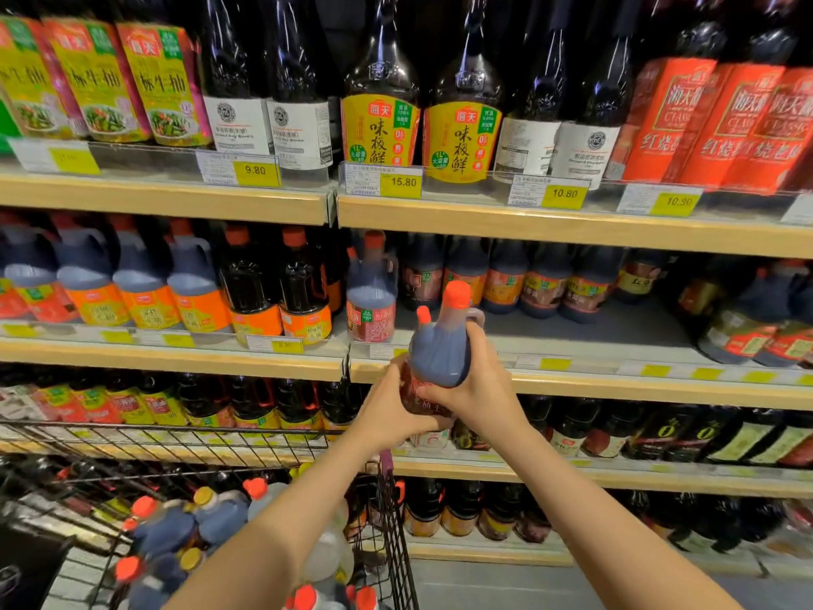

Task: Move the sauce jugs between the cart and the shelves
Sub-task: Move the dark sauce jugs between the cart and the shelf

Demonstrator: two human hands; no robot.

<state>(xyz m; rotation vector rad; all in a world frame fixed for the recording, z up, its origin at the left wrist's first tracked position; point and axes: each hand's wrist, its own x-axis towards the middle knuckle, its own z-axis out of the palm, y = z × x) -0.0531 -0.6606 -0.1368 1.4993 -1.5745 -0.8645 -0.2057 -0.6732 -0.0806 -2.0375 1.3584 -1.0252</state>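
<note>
Head view: a dark sauce jug [440,345] with an orange cap sits at frame centre, held up in front of the second shelf [616,385], above and right of the wire cart [396,521]. Left hand [387,411] cups its base, fingers curled round the label. Right hand [479,380] wraps its side, fingers curled; more orange-capped jugs [184,526] lie in the cart, lower left.

We find the jug's [440,350] label mostly hidden behind both hands; the cart [398,534] is cut off lower left.
</note>
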